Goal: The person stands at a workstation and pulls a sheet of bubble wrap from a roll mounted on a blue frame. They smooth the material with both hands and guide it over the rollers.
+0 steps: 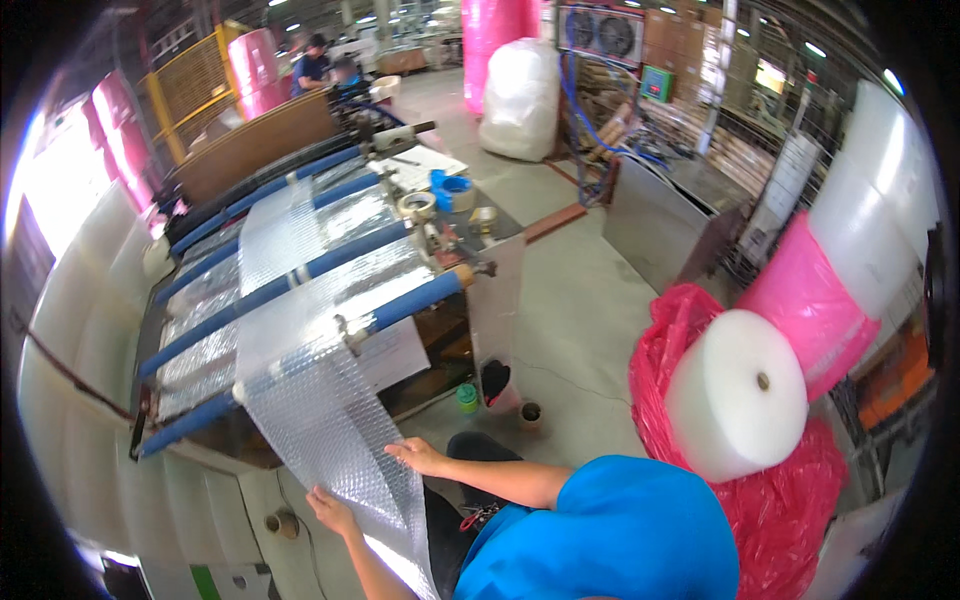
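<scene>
A long strip of clear bubble wrap (325, 415) runs down off a machine with blue rollers (400, 305) and hangs across in front of me. My left hand (333, 513) grips its left edge, low on the strip. Slightly farther up, my right hand (418, 457) pinches the right edge between thumb and fingers. Between my hands the sheet is stretched fairly flat, and its lower end drops past my left forearm. The fingers under the sheet are partly hidden. Red-handled scissors (478, 517) show at my waist.
Tape rolls (417, 205) and a blue tape dispenser (450, 190) sit on the machine's right side. A white foam roll (735, 395) on red plastic stands at my right. Small containers (467, 398) and a cardboard core (282, 523) are on the floor. Another person (312, 65) works far back.
</scene>
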{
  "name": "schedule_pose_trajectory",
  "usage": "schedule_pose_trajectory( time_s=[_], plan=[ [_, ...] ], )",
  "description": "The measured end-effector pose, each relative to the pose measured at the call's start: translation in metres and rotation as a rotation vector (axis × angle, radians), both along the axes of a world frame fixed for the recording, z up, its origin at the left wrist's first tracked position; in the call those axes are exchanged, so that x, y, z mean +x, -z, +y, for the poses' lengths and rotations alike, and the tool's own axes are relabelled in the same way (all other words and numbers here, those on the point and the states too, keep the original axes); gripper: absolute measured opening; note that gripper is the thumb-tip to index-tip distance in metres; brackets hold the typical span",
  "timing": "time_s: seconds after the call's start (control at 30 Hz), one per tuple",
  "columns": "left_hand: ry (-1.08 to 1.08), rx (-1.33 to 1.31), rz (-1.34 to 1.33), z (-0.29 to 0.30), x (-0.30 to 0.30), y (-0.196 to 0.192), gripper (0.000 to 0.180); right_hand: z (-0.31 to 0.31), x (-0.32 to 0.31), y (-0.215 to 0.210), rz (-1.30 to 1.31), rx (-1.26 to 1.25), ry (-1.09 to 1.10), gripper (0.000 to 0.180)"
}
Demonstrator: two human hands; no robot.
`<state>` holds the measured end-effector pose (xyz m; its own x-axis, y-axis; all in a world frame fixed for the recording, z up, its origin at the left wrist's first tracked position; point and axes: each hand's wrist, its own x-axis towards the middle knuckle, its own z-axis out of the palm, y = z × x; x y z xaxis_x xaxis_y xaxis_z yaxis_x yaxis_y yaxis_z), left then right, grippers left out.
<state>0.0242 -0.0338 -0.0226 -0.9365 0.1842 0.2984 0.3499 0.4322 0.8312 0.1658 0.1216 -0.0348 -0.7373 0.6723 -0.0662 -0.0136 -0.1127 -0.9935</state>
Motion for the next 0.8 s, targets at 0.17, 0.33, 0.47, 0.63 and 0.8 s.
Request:
schedule_pose_trajectory(
  time_s=[0.17, 0.33, 0.47, 0.63, 0.8],
  plan=[
    [-0.019, -0.033, -0.021, 0.003, -0.001, -0.003, 0.030, 0.004, 0.001, 0.010, -0.037, 0.007, -0.011, 0.035],
    [-0.056, -0.119, -0.106, 0.000, 0.002, 0.009, 0.031, 0.006, 0.004, 0.024, -0.010, -0.117, -0.060, 0.037],
    [-0.077, -0.055, -0.083, 0.010, -0.006, -0.004, 0.032, 0.007, 0.002, -0.005, -0.059, -0.097, 0.000, 0.040],
    [-0.018, -0.006, -0.053, 0.042, -0.040, -0.042, 0.034, 0.042, -0.027, -0.047, 0.062, 0.109, 0.004, 0.040],
    [0.003, 0.006, -0.090, 0.073, -0.059, -0.098, 0.039, 0.074, -0.055, -0.069, 0.093, 0.188, 0.133, 0.039]
  ],
)
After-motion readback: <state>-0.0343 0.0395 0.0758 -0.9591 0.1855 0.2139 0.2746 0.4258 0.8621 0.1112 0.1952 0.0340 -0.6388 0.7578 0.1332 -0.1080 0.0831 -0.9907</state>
